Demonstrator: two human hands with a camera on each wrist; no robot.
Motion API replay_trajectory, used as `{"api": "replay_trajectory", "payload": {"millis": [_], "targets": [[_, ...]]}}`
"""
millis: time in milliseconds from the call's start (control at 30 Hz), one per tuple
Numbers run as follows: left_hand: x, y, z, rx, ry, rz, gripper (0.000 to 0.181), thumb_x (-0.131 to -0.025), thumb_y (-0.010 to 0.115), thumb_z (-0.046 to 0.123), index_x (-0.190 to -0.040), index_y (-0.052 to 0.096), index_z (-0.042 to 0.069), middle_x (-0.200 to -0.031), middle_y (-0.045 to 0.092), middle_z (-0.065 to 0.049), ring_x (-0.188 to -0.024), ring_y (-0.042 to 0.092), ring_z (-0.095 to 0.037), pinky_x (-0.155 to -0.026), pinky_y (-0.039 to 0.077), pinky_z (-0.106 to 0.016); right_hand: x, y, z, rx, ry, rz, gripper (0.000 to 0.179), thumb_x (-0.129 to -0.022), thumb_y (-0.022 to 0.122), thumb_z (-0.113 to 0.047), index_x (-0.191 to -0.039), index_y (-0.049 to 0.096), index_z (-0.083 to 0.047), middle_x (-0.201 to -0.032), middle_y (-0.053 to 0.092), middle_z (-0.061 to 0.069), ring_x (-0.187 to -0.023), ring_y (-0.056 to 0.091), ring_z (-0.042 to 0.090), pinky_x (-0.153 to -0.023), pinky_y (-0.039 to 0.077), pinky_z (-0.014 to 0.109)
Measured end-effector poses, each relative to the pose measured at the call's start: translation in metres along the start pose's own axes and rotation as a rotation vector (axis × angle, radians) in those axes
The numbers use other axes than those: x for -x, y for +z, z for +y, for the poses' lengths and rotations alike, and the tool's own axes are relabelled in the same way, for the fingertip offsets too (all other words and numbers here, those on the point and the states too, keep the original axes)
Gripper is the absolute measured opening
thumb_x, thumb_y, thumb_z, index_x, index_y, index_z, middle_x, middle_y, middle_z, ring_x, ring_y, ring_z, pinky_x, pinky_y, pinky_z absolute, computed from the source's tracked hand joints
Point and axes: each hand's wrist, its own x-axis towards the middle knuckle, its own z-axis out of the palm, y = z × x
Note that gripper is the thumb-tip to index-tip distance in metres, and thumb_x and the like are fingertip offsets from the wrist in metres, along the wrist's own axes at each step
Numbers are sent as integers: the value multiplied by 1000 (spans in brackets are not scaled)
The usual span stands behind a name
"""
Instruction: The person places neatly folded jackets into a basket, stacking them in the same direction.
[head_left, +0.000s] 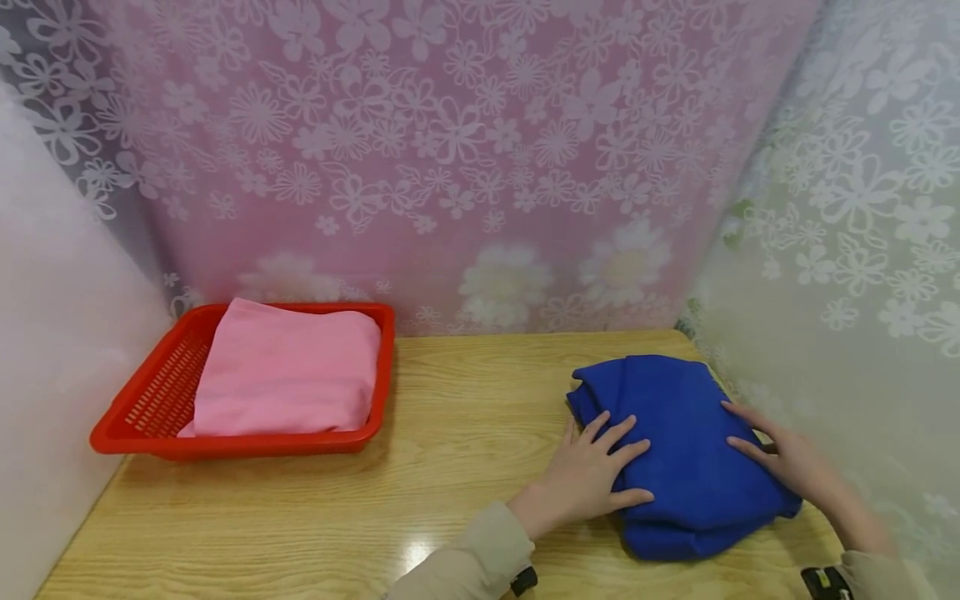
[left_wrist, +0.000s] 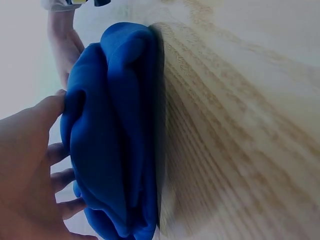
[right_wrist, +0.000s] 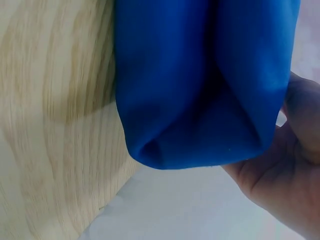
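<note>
In the head view, the blue cloth (head_left: 682, 450) lies folded, in a thick, uneven pad, on the right part of the table (head_left: 480, 392). The left hand (head_left: 585, 479) rests on its left side with the fingers spread and nearly straight, pinching nothing. The right hand (head_left: 798, 467) is at the opposite edge, two digits extended over the top of the cloth and apart from each other; its other fingers are hidden. Both sleeves are beige, and a dark band (head_left: 825, 582) shows at the right wrist. Well apart, on the left, a red basket (head_left: 247, 446) holds a folded pink cloth (head_left: 288, 367). A pink flowered curtain (head_left: 450, 150) hangs behind the table.

In the left wrist view, the side of the blue cloth shows several soft, rounded layers lying on the wood. The left hand's digits reach over it, loosely parted, touching the fabric.

In the right wrist view, one end of the blue cloth hangs together as a deep fold near the table's edge. The right hand lies against it, its fingertips out of sight behind the fabric.
</note>
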Motion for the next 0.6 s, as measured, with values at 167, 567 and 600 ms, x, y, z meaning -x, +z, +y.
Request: {"api": "replay_trajectory", "payload": {"millis": [167,567,600], "targets": [[5,-2,-5,1,-6,-8,68,-97,36,72,-158,32,41,-169,17,10,-155,17,-22,-118,30,-58,-3,4,-8,-28,-6,7,60,-102,63,-24,-153,41,-1,-142,42,43,-97,65,57,-76,56,58],[26,-8,-19,17,-16,8,65,-99,38,69,-156,37,39,-168,20,8,-155,20,-23,-117,30,-59,-8,11,-34,42,30,-5,62,-100,64,-34,-149,46,-1,-138,47,43,-90,70,48,-73,56,57],[29,-8,-20,19,-21,9,65,-99,38,69,-156,37,39,-168,21,9,-154,21,-22,-117,30,-59,-8,12,-37,38,24,-3,61,-100,65,-34,-149,47,-1,-138,47,42,-91,69,49,-73,55,58]]}}
